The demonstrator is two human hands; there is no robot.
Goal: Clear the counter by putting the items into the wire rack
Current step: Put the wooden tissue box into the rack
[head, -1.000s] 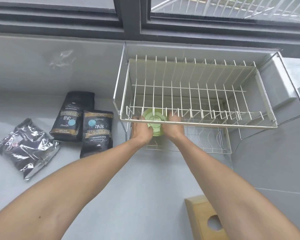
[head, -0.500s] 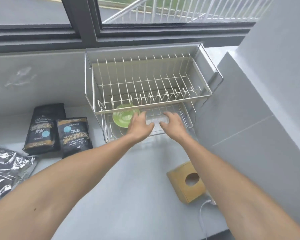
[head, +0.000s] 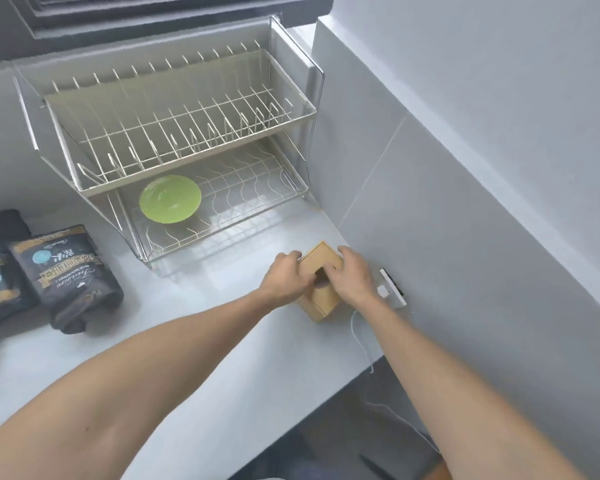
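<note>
A two-tier wire rack (head: 194,157) stands against the back wall. A green plate (head: 169,199) lies flat on the left of its lower shelf. On the counter in front of the rack's right end sits a small wooden box (head: 321,263) with a hole in its top. My left hand (head: 286,277) grips the box's left side and my right hand (head: 352,277) grips its right side, fingers over the top. Two black coffee bags (head: 65,268) lie at the left.
A white power strip (head: 392,287) with a thin cable lies by the right wall, just beyond my right hand. The grey counter (head: 222,341) ends at a front edge on the lower right. A foil bag's edge shows at far left.
Both hands left the green plate in the rack's lower shelf, drew back to the right and closed on the wooden box. The view swung right and down.
</note>
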